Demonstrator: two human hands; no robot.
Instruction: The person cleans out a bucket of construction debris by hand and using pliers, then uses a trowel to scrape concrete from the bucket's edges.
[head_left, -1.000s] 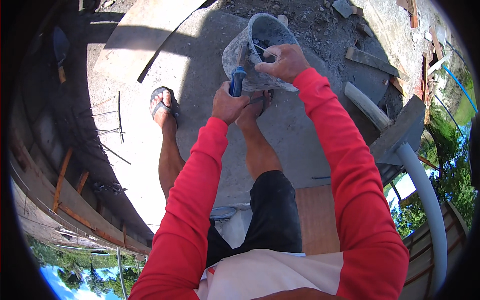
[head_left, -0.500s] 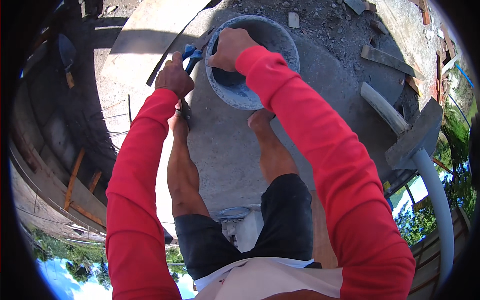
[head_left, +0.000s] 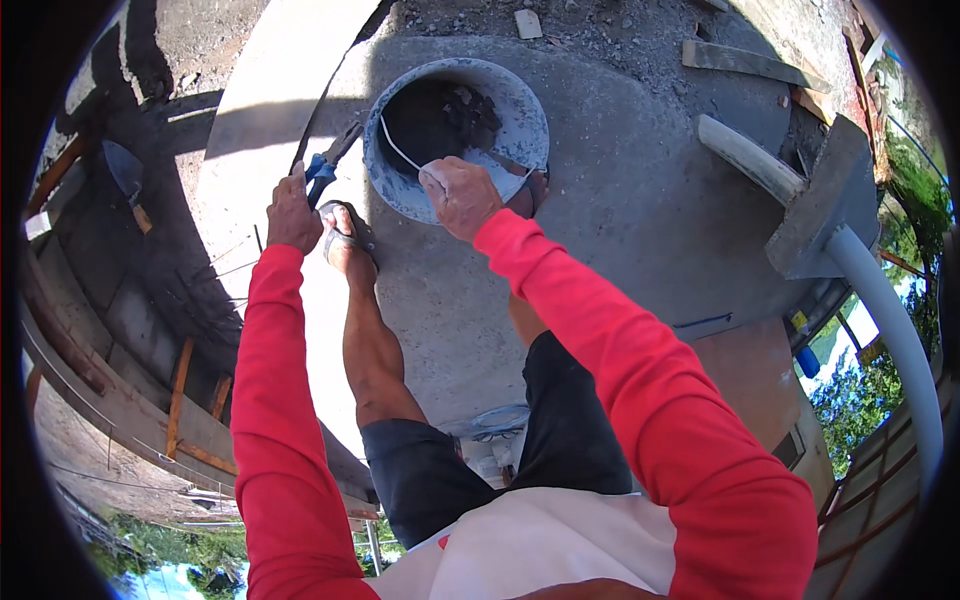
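Observation:
My left hand is closed around the blue handles of a pair of pliers. Their dark jaws point up and to the right, just left of the bucket and apart from it. A round, cement-smeared bucket stands on the concrete in front of my feet, with dark material at its bottom. At its near rim, my right hand is closed on the thin, pale bucket handle, which curves from the left rim to my fingers. The fingertips of that hand are partly hidden.
A pointed trowel with a wooden grip lies at the far left. On the right are a wooden plank, a grey slab-like piece and a thick grey pipe. Rubble lies beyond the bucket; a pale sheet lies left.
The pliers in my left hand have drawn away from the bucket's left rim, toward me. My right hand has come from the bucket's far left side to its near rim; the handle now shows.

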